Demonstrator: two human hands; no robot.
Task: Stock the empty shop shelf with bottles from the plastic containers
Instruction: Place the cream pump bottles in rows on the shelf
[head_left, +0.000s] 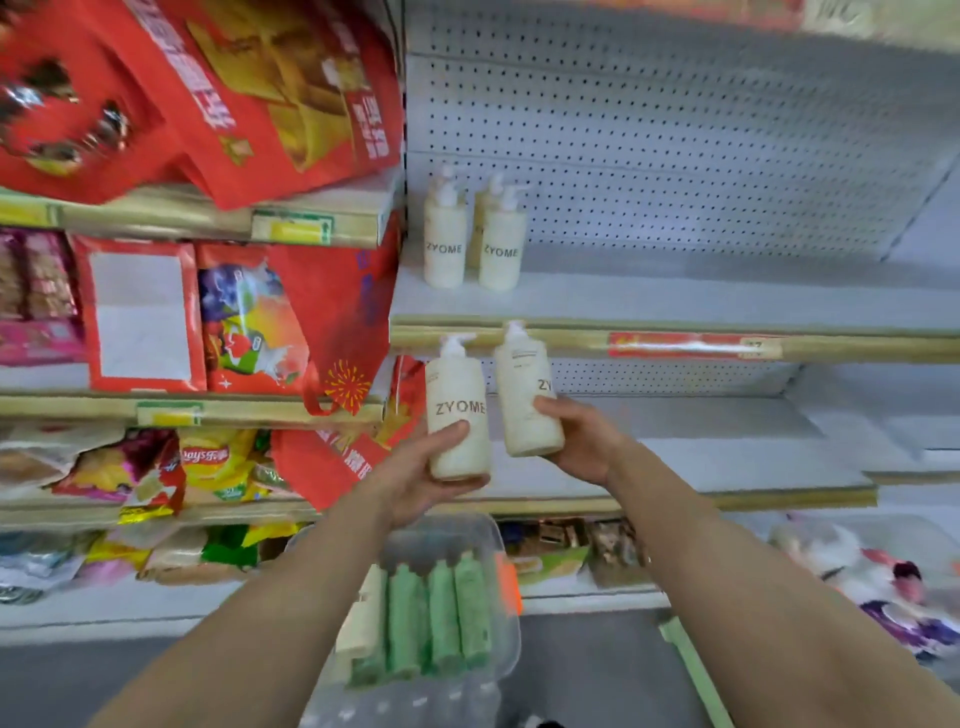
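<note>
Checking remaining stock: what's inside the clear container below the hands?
Green bottles and one cream bottle, side by side; the left forearm covers the container's left part.

Left bottle (457, 415): cream, dark letters. Right bottle (527, 405): cream too. Shelf bottles (500, 249): cream, dark letters. Shelf (675, 301): pale grey. Back wall (675, 156): grey, rows of small dots. Shelf edge (857, 349): tan. Tag (675, 344): red. Bags (234, 88): red, gold pictures. Tub (511, 649): clear, orange tab (508, 582). Tub bottles (444, 618): green. Chip bag (218, 462): yellow.
</note>
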